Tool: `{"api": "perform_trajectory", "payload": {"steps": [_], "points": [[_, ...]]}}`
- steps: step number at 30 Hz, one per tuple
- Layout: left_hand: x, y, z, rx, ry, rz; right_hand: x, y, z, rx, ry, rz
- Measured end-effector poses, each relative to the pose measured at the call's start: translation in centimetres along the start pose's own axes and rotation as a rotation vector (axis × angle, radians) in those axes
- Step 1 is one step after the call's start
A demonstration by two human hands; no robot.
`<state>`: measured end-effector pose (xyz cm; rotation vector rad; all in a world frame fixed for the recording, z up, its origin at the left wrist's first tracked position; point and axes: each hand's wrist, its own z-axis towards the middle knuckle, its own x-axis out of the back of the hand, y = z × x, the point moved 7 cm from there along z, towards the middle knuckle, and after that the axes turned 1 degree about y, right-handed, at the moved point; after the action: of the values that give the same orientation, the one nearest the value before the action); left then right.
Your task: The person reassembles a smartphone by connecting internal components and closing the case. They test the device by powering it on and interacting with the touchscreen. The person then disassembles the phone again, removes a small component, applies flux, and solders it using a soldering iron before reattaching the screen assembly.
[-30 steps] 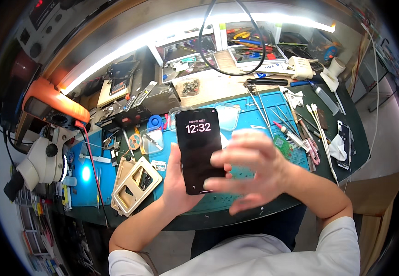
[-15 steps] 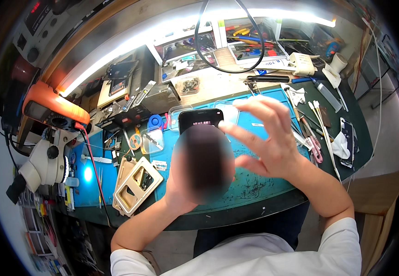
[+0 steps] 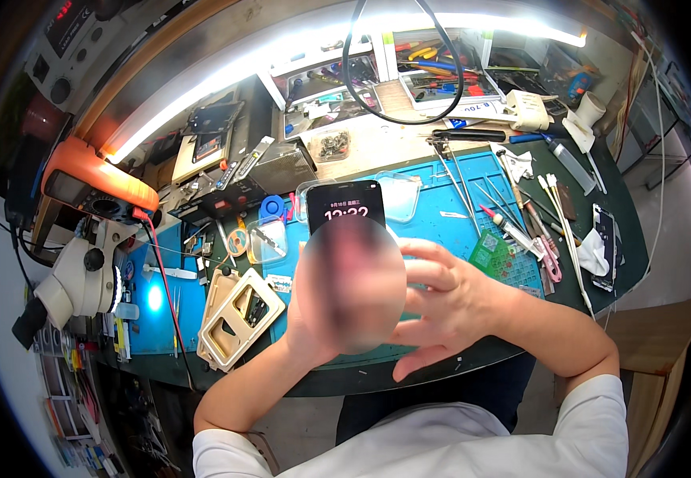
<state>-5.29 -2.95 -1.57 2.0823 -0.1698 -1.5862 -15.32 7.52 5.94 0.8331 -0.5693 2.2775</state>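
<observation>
My left hand (image 3: 301,325) holds a black smartphone (image 3: 345,197) upright above the blue work mat (image 3: 433,211), its lit screen toward me. A round blur hides the phone's lower part and part of that hand's fingers. From the right, my right hand (image 3: 453,299) reaches to the phone with fingers spread and slightly bent; its fingertips run into the blur, so contact is unclear. Clear plastic lids (image 3: 399,195) lie behind the phone, and a cream tray (image 3: 242,319) rests left of my left hand.
A microscope (image 3: 74,283) and orange multimeter (image 3: 98,179) stand left. Right are a green circuit board (image 3: 486,252), syringes, swabs and an opened phone (image 3: 604,247). Bins of tools (image 3: 433,68) line the back beneath a lamp; a black cable loop hangs over them. A wooden box (image 3: 660,350) stands lower right.
My right hand has moved down from beside the upper screen to the phone's lower part, its fingers now pointing more leftward. My left hand still holds the phone in much the same place.
</observation>
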Motion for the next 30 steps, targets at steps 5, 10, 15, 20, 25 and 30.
{"api": "perform_trajectory", "payload": {"steps": [5,10,15,20,25,30], "points": [[0.4,0.0,0.3,-0.056,-0.031,0.233,2.0,2.3,0.3,-0.127,0.076,-0.211],[-1.8,-0.4,0.5,-0.007,-0.163,0.096,3.6,3.4,-0.1,-0.266,0.155,-0.382],[-1.3,-0.3,0.4,-0.006,-0.124,0.108,3.5,2.5,-0.1,-0.208,0.175,-0.346],[-1.4,-0.2,0.4,-0.036,-0.111,0.127,3.6,2.7,-0.2,-0.243,0.185,-0.342],[-1.3,-0.1,0.3,-0.032,-0.134,0.129,2.7,2.4,0.0,-0.182,0.118,-0.25],[-1.2,0.1,0.4,-0.055,0.026,0.03,0.1,0.5,0.2,-0.033,-0.038,-0.056]]}}
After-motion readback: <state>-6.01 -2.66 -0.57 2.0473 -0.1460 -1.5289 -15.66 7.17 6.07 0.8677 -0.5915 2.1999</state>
